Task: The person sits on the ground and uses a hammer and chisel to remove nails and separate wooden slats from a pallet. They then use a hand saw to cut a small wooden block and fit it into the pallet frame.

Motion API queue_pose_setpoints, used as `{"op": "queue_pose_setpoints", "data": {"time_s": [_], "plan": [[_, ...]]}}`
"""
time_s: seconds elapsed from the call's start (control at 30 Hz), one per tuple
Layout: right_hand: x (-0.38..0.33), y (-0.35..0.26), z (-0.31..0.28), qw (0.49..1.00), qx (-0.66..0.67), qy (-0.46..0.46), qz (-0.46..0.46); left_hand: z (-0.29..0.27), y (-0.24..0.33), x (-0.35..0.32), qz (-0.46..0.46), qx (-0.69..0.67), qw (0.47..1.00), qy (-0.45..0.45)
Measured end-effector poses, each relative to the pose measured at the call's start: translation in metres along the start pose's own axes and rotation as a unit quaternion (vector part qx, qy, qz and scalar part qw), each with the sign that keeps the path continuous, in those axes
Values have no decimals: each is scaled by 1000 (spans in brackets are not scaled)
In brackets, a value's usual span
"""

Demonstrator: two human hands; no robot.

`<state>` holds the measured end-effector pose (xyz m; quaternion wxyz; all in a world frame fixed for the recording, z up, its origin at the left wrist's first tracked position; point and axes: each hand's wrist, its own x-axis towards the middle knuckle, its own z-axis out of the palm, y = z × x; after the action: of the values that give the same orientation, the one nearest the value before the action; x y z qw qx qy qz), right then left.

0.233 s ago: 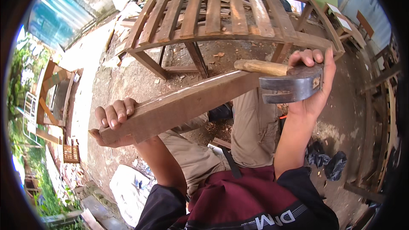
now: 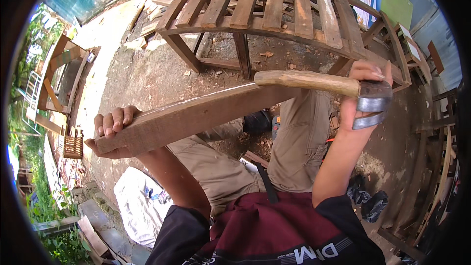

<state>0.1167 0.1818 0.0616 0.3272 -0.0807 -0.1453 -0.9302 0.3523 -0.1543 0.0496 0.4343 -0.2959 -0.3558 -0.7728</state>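
Observation:
My left hand point(image 2: 116, 130) is wrapped round the near left end of a thick brown wooden beam point(image 2: 196, 114). The beam slants up to the right across my lap, with a whitish streak along its top edge. In my right hand point(image 2: 365, 81) is a claw hammer point(image 2: 309, 81), gripped at its dark metal head with the split claw facing me. Its wooden handle points left, and the handle's tip overlaps the upper part of the beam; whether they touch I cannot tell.
Beyond the beam stands a slatted wooden bench frame point(image 2: 230, 25). Stacked timber point(image 2: 434, 176) lines the right side. A white sack point(image 2: 140, 206) lies at lower left, near a wooden crate point(image 2: 73, 147). Black plastic bags point(image 2: 374, 206) rest on the floor at right.
The hammer has turned in my right hand, showing more of its handle, and moved right. My left hand and its beam end have shifted a little left and up.

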Motion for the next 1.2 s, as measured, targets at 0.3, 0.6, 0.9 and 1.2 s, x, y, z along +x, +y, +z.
{"op": "queue_pose_setpoints", "data": {"time_s": [0.3,0.6,0.9,1.2], "plan": [[-27,13,-119,934,203,277,98,-47,-95,-44,-153,475,864,68],[-97,59,-202,864,-8,479,155,-117,-146,-86,-225,533,799,165],[-112,96,-263,750,-191,534,341,-149,-141,-101,-159,544,765,305],[-87,118,-240,720,-309,484,389,-177,-84,-95,-342,380,859,32]]}}
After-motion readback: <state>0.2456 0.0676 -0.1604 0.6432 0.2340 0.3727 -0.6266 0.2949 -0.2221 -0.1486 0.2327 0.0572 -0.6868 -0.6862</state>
